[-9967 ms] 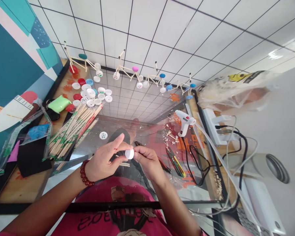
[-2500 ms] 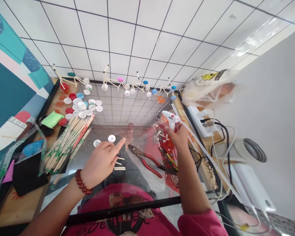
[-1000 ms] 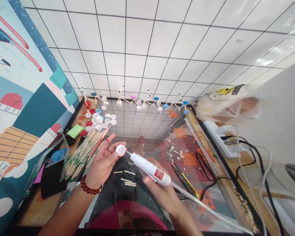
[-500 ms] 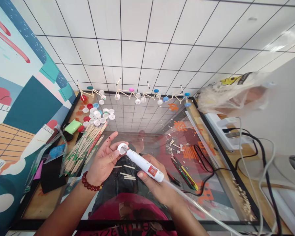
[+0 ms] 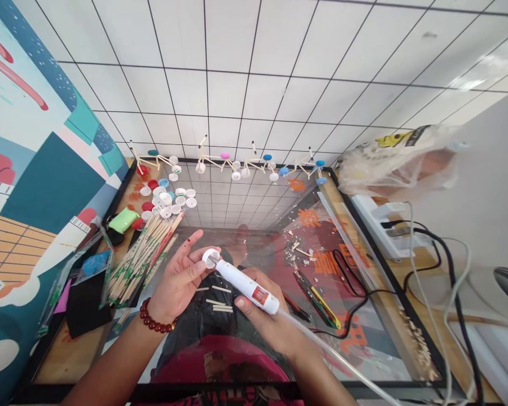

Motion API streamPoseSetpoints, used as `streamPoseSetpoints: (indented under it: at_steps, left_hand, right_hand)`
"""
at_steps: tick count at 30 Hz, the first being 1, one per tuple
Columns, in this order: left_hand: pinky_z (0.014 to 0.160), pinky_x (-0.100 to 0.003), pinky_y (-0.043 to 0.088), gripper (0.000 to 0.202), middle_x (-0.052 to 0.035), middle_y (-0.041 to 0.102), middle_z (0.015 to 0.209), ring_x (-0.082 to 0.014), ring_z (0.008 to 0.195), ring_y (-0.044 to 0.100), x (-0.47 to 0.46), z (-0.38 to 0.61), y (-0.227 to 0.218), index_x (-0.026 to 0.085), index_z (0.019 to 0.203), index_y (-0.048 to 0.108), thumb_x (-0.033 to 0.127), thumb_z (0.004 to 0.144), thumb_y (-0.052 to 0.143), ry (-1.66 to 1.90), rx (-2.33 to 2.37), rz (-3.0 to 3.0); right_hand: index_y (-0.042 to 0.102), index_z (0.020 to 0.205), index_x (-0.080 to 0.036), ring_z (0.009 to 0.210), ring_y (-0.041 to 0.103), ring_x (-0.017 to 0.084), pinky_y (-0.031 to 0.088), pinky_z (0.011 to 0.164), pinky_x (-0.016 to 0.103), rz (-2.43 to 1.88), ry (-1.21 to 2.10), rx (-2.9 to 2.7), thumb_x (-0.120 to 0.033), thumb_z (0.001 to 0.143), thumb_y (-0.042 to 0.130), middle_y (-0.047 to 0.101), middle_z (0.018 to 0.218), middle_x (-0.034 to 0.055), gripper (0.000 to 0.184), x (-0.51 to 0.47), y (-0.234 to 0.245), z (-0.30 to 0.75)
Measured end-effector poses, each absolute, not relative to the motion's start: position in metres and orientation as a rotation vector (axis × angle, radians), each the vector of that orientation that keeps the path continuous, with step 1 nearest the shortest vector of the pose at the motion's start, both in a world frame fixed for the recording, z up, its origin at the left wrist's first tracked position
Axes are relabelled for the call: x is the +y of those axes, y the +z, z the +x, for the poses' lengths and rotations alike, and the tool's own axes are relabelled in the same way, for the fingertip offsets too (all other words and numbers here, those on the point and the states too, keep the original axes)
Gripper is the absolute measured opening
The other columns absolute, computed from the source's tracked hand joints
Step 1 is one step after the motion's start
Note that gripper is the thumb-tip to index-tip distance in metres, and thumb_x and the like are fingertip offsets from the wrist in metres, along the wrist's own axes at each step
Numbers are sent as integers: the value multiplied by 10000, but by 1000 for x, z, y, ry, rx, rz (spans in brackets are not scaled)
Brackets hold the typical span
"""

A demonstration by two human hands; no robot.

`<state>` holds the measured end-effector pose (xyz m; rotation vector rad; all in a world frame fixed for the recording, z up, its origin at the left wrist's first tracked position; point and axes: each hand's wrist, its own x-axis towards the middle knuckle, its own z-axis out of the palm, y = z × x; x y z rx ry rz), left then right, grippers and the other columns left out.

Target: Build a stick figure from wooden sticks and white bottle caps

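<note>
My left hand [image 5: 180, 282] pinches a white bottle cap [image 5: 210, 258] between thumb and fingers, its hollow side turned toward me. A red bead bracelet is on that wrist. In my right hand [image 5: 262, 304] is a white hot glue pen [image 5: 245, 285] with a red patch; a long translucent stick [image 5: 334, 358] trails from its back end. The pen's metal tip reaches into the cap. Below the hands several short wooden sticks [image 5: 219, 304] lie on the glass tabletop [image 5: 237, 220].
To the left lie a bundle of wooden sticks [image 5: 141, 259], a pile of bottle caps [image 5: 165, 198] and a green packet [image 5: 124, 220]. Small stick-and-cap figures [image 5: 254, 160] line the back edge. Cutters [image 5: 317, 299], a black cable [image 5: 347, 282] and a power strip [image 5: 379, 225] are at right.
Almost nothing differs. The view has shifted slightly; both hands keep the same grip, with the pen tip still inside the cap.
</note>
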<state>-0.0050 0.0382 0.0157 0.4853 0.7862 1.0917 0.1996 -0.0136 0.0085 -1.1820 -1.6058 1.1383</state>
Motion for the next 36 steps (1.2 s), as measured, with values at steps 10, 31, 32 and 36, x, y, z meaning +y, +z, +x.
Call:
streamPoseSetpoints:
  at_steps: [10,31,32,36]
  left_hand:
    - [866,-254,585,770,-48,783,1034,-139,911,736,38,-5,10,268,1382,562,192,693,899,1289,832,628]
    - [1167,-511,411,894,-72,808,1074,-272,1100,724,29,-9,11,254,1475,387,97,721,842,1407,1231,1525]
    - [1163,-515,414,855,-75,808,1082,-272,1101,723,29,-9,10,257,1450,411,93,727,836,1406,1226,1541]
    - [1140,-507,439,692,-75,812,1069,-276,1077,734,29,-10,8,254,1281,537,65,693,849,1416,1224,1541]
  right_hand:
    - [641,970,-225,744,543,164,431,664,287,-1125,1305,-1449,-591,953,613,594,837,8,368,-16,-8,205]
    - [623,987,-231,860,642,185,509,762,282,-1127,1067,-1654,-506,987,582,673,967,43,279,-14,1,201]
    - [625,991,-230,855,641,182,506,759,280,-1129,1071,-1656,-505,989,579,671,964,42,279,-14,1,200]
    - [627,986,-227,803,625,165,489,722,269,-1136,1082,-1664,-507,984,588,660,930,27,283,-13,0,198]
